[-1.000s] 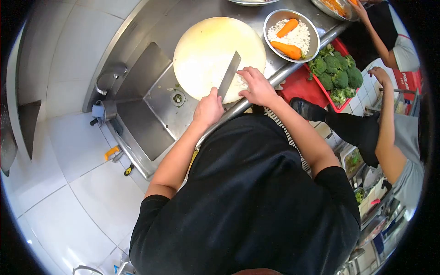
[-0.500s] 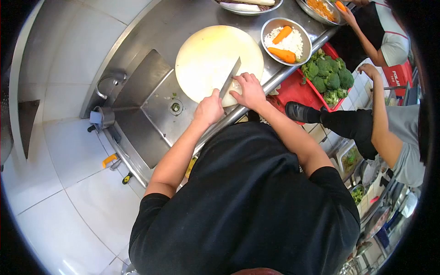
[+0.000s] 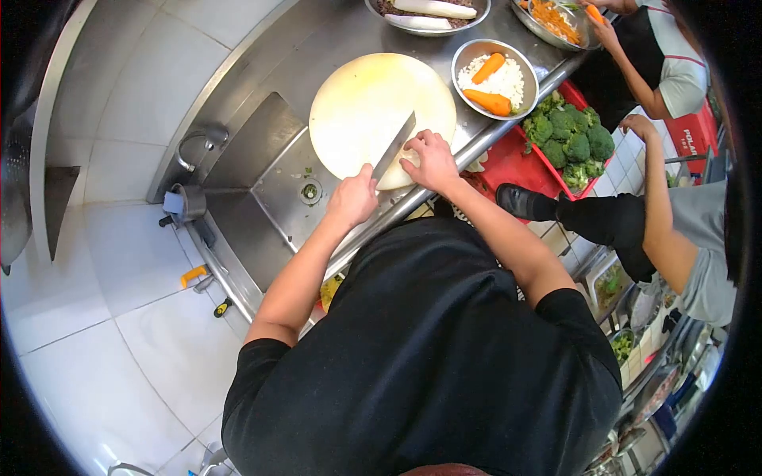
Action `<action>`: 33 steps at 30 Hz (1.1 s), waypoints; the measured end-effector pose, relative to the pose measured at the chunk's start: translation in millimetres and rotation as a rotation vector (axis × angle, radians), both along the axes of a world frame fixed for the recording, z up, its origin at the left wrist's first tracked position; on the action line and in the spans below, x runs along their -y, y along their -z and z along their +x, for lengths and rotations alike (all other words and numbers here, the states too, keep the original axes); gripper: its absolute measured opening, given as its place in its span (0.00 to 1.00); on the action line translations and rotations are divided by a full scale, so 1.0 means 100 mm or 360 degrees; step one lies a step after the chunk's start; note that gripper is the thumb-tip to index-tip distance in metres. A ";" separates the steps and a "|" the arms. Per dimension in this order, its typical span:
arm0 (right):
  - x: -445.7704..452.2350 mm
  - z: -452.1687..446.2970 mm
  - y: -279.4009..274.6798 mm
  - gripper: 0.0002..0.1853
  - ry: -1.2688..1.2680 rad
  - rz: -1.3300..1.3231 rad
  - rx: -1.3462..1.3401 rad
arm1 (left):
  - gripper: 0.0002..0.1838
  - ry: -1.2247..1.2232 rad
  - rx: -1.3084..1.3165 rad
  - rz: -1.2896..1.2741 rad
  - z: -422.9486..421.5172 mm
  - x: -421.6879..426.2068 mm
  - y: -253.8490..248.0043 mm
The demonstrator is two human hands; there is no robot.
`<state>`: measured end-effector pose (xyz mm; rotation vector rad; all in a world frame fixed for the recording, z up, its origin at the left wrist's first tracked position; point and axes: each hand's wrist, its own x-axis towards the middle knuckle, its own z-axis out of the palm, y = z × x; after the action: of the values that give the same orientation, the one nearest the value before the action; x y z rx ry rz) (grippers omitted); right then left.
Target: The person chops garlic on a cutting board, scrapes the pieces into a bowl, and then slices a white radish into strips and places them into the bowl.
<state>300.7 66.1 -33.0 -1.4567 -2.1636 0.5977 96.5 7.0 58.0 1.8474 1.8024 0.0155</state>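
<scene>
My left hand [image 3: 354,198] is closed round the handle of a kitchen knife [image 3: 394,149]. The blade slants up and right across a round, pale chopping board [image 3: 341,119]. To its right, my right hand [image 3: 432,163] rests on the board with curled fingers over a pale piece of food [image 3: 407,157]. That piece is mostly covered by the fingers, and its kind is unclear. Whether the blade touches it cannot be told.
A bowl [image 3: 526,62] of white diced bits and two carrots stands right of the board. Behind lies a bowl [image 3: 373,12] with long white vegetables. A sink [image 3: 274,170] is at left. A red crate [image 3: 578,194] holds broccoli. Co-workers [image 3: 684,79] are at right; one holds a carrot.
My left hand and the knife have shifted slightly left, away from my right hand. The right fingers look more curled. The whole view has moved a little.
</scene>
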 end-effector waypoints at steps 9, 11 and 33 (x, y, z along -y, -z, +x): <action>-0.02 0.05 0.12 0.08 -0.0124 0.0110 -0.0043 | 0.12 -0.0070 -0.0069 -0.0092 -0.03 0.33 0.05; -0.02 0.08 0.10 0.10 -0.0099 0.0089 -0.0166 | 0.12 -0.0097 -0.0083 -0.0114 0.04 0.27 0.07; -0.04 0.27 0.04 0.08 -0.0147 0.0044 -0.0271 | 0.11 -0.0073 -0.0062 -0.0091 0.36 0.13 -0.12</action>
<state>327.7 70.3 -37.4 -1.2492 -2.1054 0.6951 132.6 -6.4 70.5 1.7778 1.8523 -0.0543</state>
